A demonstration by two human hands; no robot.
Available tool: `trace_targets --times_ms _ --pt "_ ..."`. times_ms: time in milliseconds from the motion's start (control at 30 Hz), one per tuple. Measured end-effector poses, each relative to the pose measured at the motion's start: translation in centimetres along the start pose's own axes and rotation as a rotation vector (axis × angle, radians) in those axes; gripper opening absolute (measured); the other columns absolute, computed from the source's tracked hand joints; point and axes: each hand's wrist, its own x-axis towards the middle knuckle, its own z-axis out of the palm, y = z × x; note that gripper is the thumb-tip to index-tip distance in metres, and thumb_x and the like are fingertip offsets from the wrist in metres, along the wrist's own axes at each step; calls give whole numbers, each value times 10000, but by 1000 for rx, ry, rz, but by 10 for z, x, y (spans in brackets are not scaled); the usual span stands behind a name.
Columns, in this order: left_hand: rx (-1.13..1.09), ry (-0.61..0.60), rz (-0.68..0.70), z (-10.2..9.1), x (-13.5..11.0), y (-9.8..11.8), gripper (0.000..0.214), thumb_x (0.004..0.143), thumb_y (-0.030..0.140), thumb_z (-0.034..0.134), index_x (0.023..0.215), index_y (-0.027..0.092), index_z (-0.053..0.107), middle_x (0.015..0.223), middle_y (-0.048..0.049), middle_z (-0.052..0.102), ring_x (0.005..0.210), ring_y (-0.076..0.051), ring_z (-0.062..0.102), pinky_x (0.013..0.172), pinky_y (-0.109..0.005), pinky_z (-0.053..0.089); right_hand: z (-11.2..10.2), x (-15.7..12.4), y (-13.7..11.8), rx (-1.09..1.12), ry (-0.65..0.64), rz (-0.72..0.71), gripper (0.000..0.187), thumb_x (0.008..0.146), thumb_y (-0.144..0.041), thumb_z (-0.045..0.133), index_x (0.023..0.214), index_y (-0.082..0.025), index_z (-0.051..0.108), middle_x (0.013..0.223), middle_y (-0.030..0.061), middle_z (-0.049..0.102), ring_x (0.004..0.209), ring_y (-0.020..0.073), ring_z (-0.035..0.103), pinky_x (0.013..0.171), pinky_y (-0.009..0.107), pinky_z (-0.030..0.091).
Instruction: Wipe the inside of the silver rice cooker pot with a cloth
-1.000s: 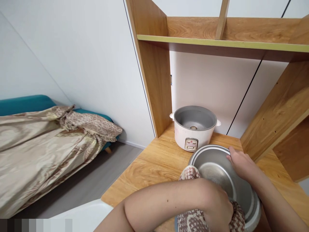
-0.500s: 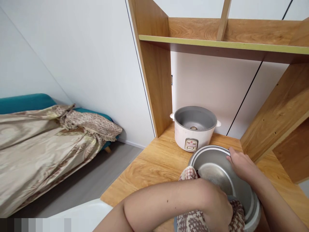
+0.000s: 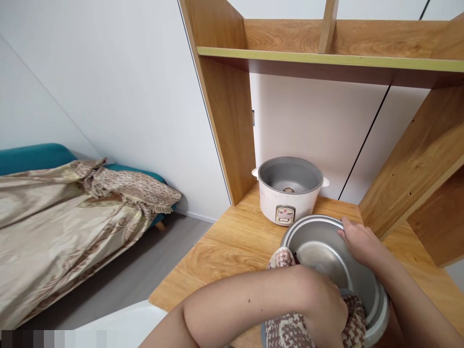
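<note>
A silver inner pot (image 3: 328, 237) is tilted over the wooden desk, its open mouth facing me. My right hand (image 3: 357, 239) grips the pot's rim at its far right side, fingers hooked over the edge. My left hand (image 3: 326, 309) reaches across and is closed on a brown-and-white patterned cloth (image 3: 286, 328), pressing part of it against the inside of the pot. Its fingertips are hidden behind the wrist and the cloth. Just behind the pot stands a white rice cooker body (image 3: 270, 203) with its grey inside and heating plate visible.
The wooden desk (image 3: 213, 256) has an upright side panel (image 3: 232, 130) and a shelf (image 3: 290, 58) above the rice cooker. A slanted wooden panel (image 3: 409, 169) stands on the right. On the left is a teal sofa (image 3: 39, 153) under a patterned cover; a white chair edge (image 3: 126, 319) shows below.
The view has shifted slightly. Both hands stay at nearly the same places on the pot and cloth, with little visible movement.
</note>
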Motion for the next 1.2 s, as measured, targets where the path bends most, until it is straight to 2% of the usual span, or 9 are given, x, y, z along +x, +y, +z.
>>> trace_targets --times_ms 100,200,300,400,533,767,900,1033,1200 --pt "127 -90 32 -1 0 0 492 674 389 604 1035 66 687 847 -137 721 657 -211 626 542 -309 467 1 0 0 2 -1 2 138 1003 -249 348 972 -175 460 942 134 682 866 298 654 603 339 267" --pt "161 -32 64 0 2 -1 423 667 392 619 955 91 691 756 -95 700 602 -184 596 550 -295 465 0 -1 0 6 -2 0 139 1004 -252 344 975 -176 457 928 128 682 852 293 654 600 335 272" --pt "161 -36 76 0 4 -2 368 675 405 609 877 110 692 715 -88 687 586 -182 588 558 -299 479 -2 -1 -1 11 -5 -2 141 1005 -247 336 971 -177 454 909 122 680 834 288 653 596 332 274" --pt "151 -23 70 -1 2 -1 433 680 415 603 961 96 687 792 -109 705 631 -195 611 549 -303 484 -3 -1 -1 13 -3 -5 139 1003 -243 336 964 -178 452 902 119 678 829 285 652 597 330 277" --pt "115 -79 44 -5 -3 2 556 674 410 608 1108 65 651 911 -149 716 685 -213 636 532 -309 480 -2 -1 -1 18 0 -6 139 1004 -249 338 971 -178 452 929 126 678 853 284 651 606 327 282" --pt "97 -96 5 -5 -5 4 546 682 367 602 1126 51 646 918 -150 722 692 -217 638 548 -311 473 -3 0 -1 18 -10 3 143 1005 -249 338 973 -175 456 923 128 679 850 291 654 602 327 275" --pt "133 -69 3 -3 -2 3 524 664 358 599 1103 77 659 907 -137 726 719 -228 646 557 -320 472 -4 0 -1 20 -11 -1 142 1004 -246 341 971 -175 459 923 126 679 850 287 652 603 328 276" --pt "152 -18 77 0 1 0 415 654 363 588 948 93 703 789 -113 717 640 -207 628 549 -308 467 -6 -2 -2 27 -18 -3 146 1001 -244 340 981 -172 466 928 126 678 840 276 649 609 328 287" --pt "167 24 111 2 3 -4 436 666 412 575 919 79 698 769 -117 700 616 -194 599 542 -299 465 -8 -3 -3 32 -24 7 171 1001 -245 327 999 -167 479 940 135 676 858 274 645 633 329 307"
